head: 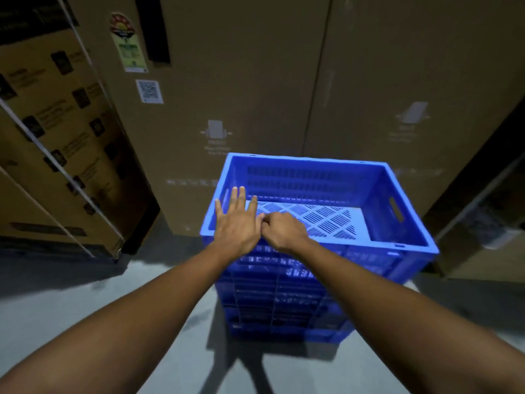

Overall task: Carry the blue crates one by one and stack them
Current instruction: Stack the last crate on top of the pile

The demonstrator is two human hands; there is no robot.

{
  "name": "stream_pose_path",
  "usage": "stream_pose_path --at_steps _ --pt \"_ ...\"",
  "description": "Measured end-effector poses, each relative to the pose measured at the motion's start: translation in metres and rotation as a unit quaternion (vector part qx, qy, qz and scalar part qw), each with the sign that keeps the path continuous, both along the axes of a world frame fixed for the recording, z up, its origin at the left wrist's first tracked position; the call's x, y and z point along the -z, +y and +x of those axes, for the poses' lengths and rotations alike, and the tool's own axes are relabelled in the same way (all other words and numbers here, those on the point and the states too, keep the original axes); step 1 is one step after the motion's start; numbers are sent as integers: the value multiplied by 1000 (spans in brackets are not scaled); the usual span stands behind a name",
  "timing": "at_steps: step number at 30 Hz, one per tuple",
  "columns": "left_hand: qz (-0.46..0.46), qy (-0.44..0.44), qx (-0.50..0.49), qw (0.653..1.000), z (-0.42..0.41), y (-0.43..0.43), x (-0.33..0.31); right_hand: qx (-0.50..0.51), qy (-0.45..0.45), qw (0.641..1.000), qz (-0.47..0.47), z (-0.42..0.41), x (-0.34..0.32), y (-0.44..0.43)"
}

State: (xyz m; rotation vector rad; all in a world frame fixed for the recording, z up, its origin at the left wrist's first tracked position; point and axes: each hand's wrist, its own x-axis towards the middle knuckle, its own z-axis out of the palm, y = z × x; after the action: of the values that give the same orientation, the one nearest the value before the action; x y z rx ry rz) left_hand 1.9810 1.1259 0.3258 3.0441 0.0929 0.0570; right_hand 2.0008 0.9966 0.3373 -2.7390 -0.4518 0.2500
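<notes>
A stack of blue slotted crates (284, 308) stands on the floor in front of me. The top blue crate (383, 177) is empty, with a perforated bottom and a handle slot in its right wall. My left hand (237, 223) is stretched flat with fingers apart, over the near left corner of the top crate's rim. My right hand (284, 230) is curled into a fist just beside it, over the near rim, touching the left hand's edge. Neither hand visibly holds anything. The crates under the top one show only their near walls.
Tall brown cardboard boxes (255, 95) rise right behind the stack. More strapped, printed boxes (56, 137) lean at the left. Another box and dark gap (483, 209) sit at the right. Grey concrete floor (71, 294) spreads around the stack's base.
</notes>
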Motion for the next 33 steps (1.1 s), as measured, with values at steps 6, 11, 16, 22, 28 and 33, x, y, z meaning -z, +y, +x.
stream_pose_path --at_steps 6,11,16,22,28,33 --pt "-87 11 69 994 4 -132 8 62 -51 993 -89 5 13 -146" --pt "-91 91 130 983 33 -218 7 123 -57 982 -135 14 22 -234" --pt "-57 120 171 976 54 -242 10 153 -37 979 -127 25 19 -259" --pt "-53 102 182 977 55 -240 17 160 -70 978 -115 23 32 -257" --pt "-39 100 160 981 48 -243 10 139 -45 979 -144 21 23 -254" --pt "5 66 145 987 24 -233 -12 143 -5 985 -102 -2 5 -244"
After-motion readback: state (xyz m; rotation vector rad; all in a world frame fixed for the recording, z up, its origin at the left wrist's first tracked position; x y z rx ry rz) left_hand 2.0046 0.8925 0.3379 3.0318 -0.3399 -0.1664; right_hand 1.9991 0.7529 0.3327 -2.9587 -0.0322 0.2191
